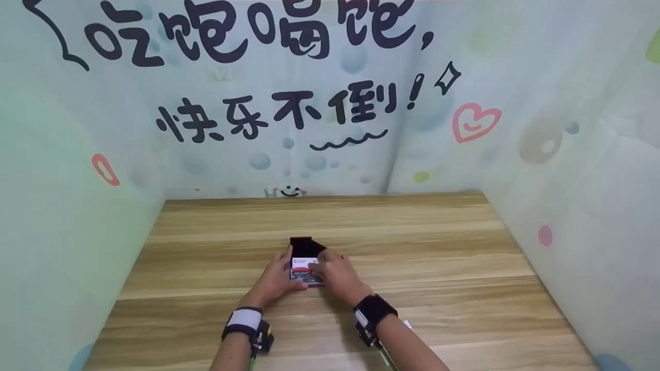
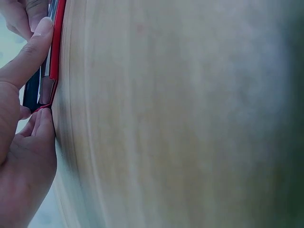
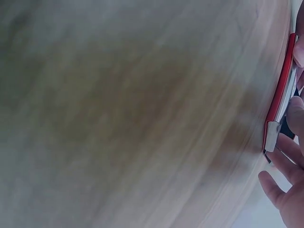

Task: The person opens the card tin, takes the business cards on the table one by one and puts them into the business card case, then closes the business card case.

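Note:
A small card holder (image 1: 301,248) stands unfolded on the table, its black flap turned away from the person. A white card with a red band and dark lower part (image 1: 300,263) shows in its near half. The left hand (image 1: 275,279) grips the holder along its left side, the thumb lying over the near edge. From the right, the right hand (image 1: 340,273) bends its fingers round the other side, a fingertip on the card. Both wrist views show the holder's red edge (image 2: 58,42) side-on; in the right wrist view, fingers (image 3: 287,148) lie against its end.
The wood-grain table (image 1: 423,247) extends on all sides of the hands. Printed cloth walls (image 1: 330,170) enclose it at the back, left and right. Each wrist wears a strap with a small camera, such as the black strap (image 1: 379,309) on the right.

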